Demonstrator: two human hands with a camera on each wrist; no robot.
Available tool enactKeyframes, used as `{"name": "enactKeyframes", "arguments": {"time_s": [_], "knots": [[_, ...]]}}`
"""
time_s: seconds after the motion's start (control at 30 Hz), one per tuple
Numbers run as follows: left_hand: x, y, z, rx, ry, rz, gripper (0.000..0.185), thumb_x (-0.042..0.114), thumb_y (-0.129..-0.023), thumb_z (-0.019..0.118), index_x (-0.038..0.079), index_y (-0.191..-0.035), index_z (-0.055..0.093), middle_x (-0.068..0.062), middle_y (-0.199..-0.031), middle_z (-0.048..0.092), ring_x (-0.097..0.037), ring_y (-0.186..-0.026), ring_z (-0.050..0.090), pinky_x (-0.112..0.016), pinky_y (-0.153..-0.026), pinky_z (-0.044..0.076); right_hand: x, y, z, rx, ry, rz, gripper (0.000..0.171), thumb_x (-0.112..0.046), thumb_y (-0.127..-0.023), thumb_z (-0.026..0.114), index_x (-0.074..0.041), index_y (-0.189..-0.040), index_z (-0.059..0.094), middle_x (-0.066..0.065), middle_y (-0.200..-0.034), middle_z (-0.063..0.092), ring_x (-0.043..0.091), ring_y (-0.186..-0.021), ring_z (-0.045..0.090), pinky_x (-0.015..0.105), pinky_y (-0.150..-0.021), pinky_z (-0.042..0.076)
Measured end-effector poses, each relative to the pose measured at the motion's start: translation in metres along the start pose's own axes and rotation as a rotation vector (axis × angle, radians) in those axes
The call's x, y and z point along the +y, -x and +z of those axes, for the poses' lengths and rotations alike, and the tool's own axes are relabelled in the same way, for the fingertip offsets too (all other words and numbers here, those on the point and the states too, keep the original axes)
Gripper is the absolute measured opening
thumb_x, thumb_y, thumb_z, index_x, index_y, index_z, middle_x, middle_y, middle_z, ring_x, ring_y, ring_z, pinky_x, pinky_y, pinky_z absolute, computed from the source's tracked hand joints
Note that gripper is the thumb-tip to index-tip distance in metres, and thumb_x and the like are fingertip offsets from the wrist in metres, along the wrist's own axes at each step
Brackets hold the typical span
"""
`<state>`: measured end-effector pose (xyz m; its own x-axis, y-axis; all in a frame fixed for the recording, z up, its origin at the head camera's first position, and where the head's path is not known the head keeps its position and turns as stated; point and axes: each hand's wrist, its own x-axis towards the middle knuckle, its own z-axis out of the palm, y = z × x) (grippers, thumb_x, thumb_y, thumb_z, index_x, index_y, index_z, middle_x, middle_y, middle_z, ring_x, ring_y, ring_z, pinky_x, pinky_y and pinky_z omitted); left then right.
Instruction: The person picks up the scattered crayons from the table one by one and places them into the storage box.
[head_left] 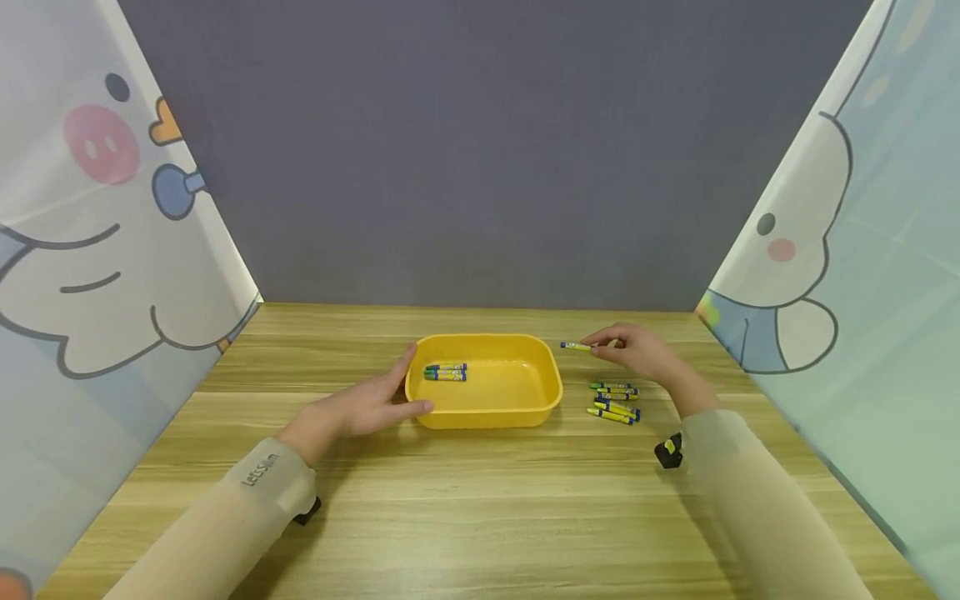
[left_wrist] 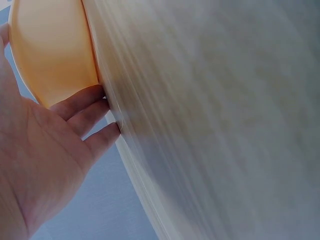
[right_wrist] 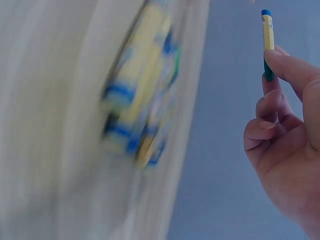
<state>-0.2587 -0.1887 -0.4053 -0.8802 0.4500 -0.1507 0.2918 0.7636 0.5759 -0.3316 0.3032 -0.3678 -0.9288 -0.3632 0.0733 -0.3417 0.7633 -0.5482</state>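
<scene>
My left hand (head_left: 367,406) holds the left end of a yellow plastic basin (head_left: 480,421); the thumb lies at the front rim. Other fingers (left_wrist: 87,112) rest against its outer wall, close to the tabletop in the left wrist view. Inside the basin, on its left, crayons (head_left: 446,376) lie side by side. My right hand (head_left: 633,350) pinches a crayon (right_wrist: 268,40) between thumb and index finger, raised right of the basin. It has a yellow wrapper, a blue end and a green tip. Below that hand, several more crayons (head_left: 615,400) lie on the table, blurred in the right wrist view.
The wood-grain table (head_left: 480,508) runs back to a dark grey panel (head_left: 480,167). Cartoon-printed sheets (head_left: 97,275) flank it on both sides. A black device (head_left: 669,451) shows at the right wrist.
</scene>
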Motion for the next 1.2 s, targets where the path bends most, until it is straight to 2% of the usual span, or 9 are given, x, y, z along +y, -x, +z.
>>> {"name": "enactKeyframes", "arguments": {"time_s": [0.1,0.23,0.5,0.7,0.93,1.03,1.2], "knots": [[0.001,0.001,0.0,0.0,-0.004,-0.001,0.118,0.078,-0.102,0.057,0.022,-0.177,-0.014,-0.024,-0.177,0.034,-0.04,-0.157,0.046,-0.063,-0.129,0.035,-0.02,-0.006,0.007,0.018,0.0,-0.034,0.027,-0.031,-0.11,0.07,-0.022,-0.133,0.081,0.008,-0.119,0.072,0.019,-0.081,0.056,0.033,-0.068,0.049],[0.002,0.002,0.0,0.001,-0.003,-0.004,0.118,0.078,-0.102,0.057,0.022,-0.177,-0.014,-0.023,-0.178,0.033,-0.04,-0.158,0.045,-0.063,-0.129,0.035,-0.046,-0.014,0.018,0.01,-0.059,-0.072,0.025,-0.028,-0.109,0.071,-0.022,-0.131,0.082,0.008,-0.116,0.072,0.018,-0.073,0.053,0.03,-0.062,0.045],[0.004,0.003,0.0,-0.002,0.006,-0.011,0.118,0.077,-0.101,0.058,0.022,-0.177,-0.014,-0.024,-0.18,0.028,-0.043,-0.161,0.04,-0.064,-0.131,0.033,-0.085,-0.031,0.049,-0.048,-0.127,-0.121,0.024,-0.026,-0.109,0.072,-0.021,-0.129,0.082,0.007,-0.116,0.074,0.017,-0.068,0.047,0.028,-0.062,0.042],[0.003,0.001,0.0,0.001,-0.004,0.003,0.118,0.078,-0.102,0.056,0.021,-0.177,-0.014,-0.023,-0.181,0.025,-0.043,-0.162,0.039,-0.064,-0.13,0.033,-0.117,-0.045,0.076,-0.082,-0.142,-0.185,0.022,-0.02,-0.108,0.072,-0.019,-0.127,0.084,0.006,-0.114,0.072,0.019,-0.08,0.05,0.032,-0.07,0.044],[0.002,-0.001,-0.001,-0.001,-0.012,0.014,0.116,0.079,-0.102,0.055,0.021,-0.177,-0.014,-0.023,-0.18,0.027,-0.043,-0.16,0.041,-0.066,-0.129,0.034,-0.14,-0.062,0.105,-0.12,-0.121,-0.211,0.023,-0.02,-0.108,0.072,-0.019,-0.127,0.084,0.002,-0.128,0.078,0.017,-0.102,0.061,0.031,-0.085,0.052],[0.002,-0.001,-0.001,0.002,-0.023,0.01,0.116,0.079,-0.102,0.054,0.021,-0.177,-0.013,-0.023,-0.179,0.028,-0.044,-0.159,0.043,-0.065,-0.129,0.035,-0.147,-0.068,0.116,-0.129,-0.139,-0.222,0.023,-0.016,-0.107,0.071,-0.015,-0.127,0.084,0.003,-0.126,0.08,0.017,-0.101,0.063,0.031,-0.086,0.052],[0.003,0.001,-0.001,0.004,-0.037,-0.002,0.115,0.081,-0.102,0.053,0.024,-0.177,-0.013,-0.023,-0.179,0.03,-0.045,-0.159,0.043,-0.065,-0.129,0.035,-0.15,-0.076,0.134,-0.147,-0.185,-0.19,0.021,-0.016,-0.106,0.073,-0.015,-0.124,0.085,0.002,-0.111,0.08,0.016,-0.095,0.06,0.028,-0.084,0.049]]}}
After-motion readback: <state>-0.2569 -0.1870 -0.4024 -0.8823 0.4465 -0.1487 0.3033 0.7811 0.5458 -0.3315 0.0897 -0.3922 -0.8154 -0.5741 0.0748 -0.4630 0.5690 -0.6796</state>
